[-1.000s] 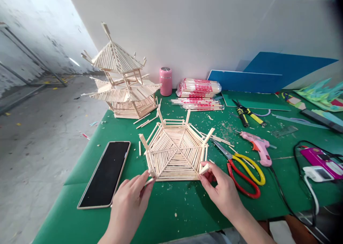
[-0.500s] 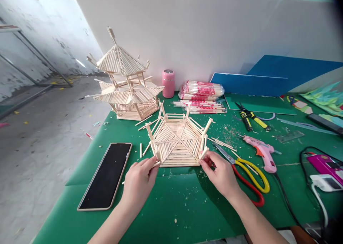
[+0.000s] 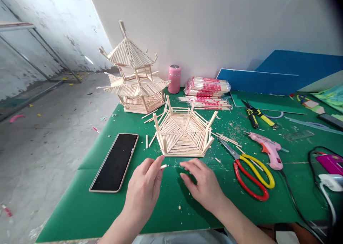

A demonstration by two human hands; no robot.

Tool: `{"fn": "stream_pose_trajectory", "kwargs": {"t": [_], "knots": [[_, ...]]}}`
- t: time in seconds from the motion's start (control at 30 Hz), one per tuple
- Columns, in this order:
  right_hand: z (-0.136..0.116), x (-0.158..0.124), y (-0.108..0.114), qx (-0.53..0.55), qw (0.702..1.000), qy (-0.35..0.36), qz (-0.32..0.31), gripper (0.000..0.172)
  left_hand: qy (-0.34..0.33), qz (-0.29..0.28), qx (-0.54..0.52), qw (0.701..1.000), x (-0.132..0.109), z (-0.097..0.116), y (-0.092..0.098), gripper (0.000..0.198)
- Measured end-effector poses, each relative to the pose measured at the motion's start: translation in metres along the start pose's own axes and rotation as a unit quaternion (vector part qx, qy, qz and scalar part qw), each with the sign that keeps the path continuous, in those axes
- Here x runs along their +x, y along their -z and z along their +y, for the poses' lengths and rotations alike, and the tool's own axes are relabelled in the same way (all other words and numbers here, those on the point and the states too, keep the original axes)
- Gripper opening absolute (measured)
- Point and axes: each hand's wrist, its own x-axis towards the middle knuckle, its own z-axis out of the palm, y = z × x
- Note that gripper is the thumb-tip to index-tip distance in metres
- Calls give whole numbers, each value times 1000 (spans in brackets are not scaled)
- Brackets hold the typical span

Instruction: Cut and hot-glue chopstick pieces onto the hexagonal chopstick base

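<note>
A six-sided base of thin wooden sticks (image 3: 184, 136) lies flat on the green table, with posts standing at its corners. In front of its left corner, my left hand (image 3: 146, 183) pinches a short wooden stick (image 3: 163, 167), whose pale end pokes out past the fingertips. My right hand (image 3: 202, 183) hovers just before the base's front edge, thumb and fingers apart and nothing between them. Behind to the left stands a two-tiered stick pagoda (image 3: 139, 84).
Left of my hands lies a phone (image 3: 115, 163). To the right are scissors (image 3: 249, 169), a pink glue gun (image 3: 268, 149) with its cord, and yellow-black pliers (image 3: 257, 116). Packs of sticks (image 3: 207, 86) and a pink canister (image 3: 174, 79) stand at the back.
My right hand has let go of the base's front right corner and moved left, toward my left hand. My left hand has drawn back from the front left post, still pinching the stick.
</note>
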Motion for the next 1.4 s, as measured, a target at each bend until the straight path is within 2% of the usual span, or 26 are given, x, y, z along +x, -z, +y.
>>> {"fn": "stream_pose_trajectory", "kwargs": {"t": [0.07,0.1,0.13,0.2,0.23,0.3,0.33,0.37,0.43,0.47,0.53,0.6,0.7,0.77,0.83,0.87,0.9,0.93,1.0,1.03,1.07,1.1,1.17,1.27,1.4], "knots": [[-11,6,-12,-14,999,21,-28,24,-20,-11,39,999,-7,0,2,31],[-15,7,-16,-20,999,31,-39,20,-30,-14,59,998,-10,-1,3,32],[-18,6,-18,-21,998,43,-49,16,-38,-17,78,996,-13,-2,5,32],[-20,1,-16,0,997,58,-56,20,-54,-20,108,993,-20,-4,6,33],[-20,-3,-13,22,997,56,-44,22,-65,-23,117,991,-23,-5,6,33],[-18,-13,-7,71,997,25,11,13,-90,-37,129,987,-27,-3,2,32],[-16,-17,-4,93,995,3,40,8,-102,-52,136,984,-27,0,-1,32],[-15,-21,-2,112,992,-16,58,15,-112,-73,145,980,-27,3,-4,33],[-14,-26,0,137,988,-40,54,30,-124,-131,163,970,-24,11,-11,34],[-15,-28,0,146,987,-43,45,30,-128,-160,171,964,-22,16,-14,35],[-15,-30,1,148,987,-39,37,17,-139,-183,170,958,-17,26,-19,33],[-13,-30,2,139,988,-39,48,7,-155,-169,152,961,-11,31,-22,29],[-4,-31,8,127,987,-72,73,9,-152,-117,96,977,-5,31,-23,30],[5,-32,13,129,982,-106,91,8,-110,-93,20,989,-2,25,-21,33],[12,-32,16,147,973,-142,105,9,-24,-99,-110,989,1,19,-19,28],[15,-31,16,165,967,-160,112,11,40,-111,-193,974,2,17,-18,23],[17,-30,15,188,958,-176,124,12,115,-122,-285,944,3,16,-18,19],[18,-28,14,214,948,-190,138,13,194,-131,-381,894,4,16,-18,15],[19,-24,9,263,927,-208,168,13,329,-125,-553,756,5,21,-21,16],[19,-22,6,279,920,-212,177,13,371,-113,-620,682,5,25,-23,17],[19,-20,4,288,916,-214,181,13,398,-99,-669,620,5,30,-26,18],[18,-17,3,289,916,-214,179,13,411,-92,-697,580,5,35,-29,18],[17,-15,2,280,921,-211,166,14,425,-75,-726,535,6,45,-35,18],[19,-13,7,265,929,-201,160,15,436,-31,-741,510,10,55,-41,15],[31,-10,18,247,918,-169,262,15,446,-5,-741,502,15,54,-48,14]]}}
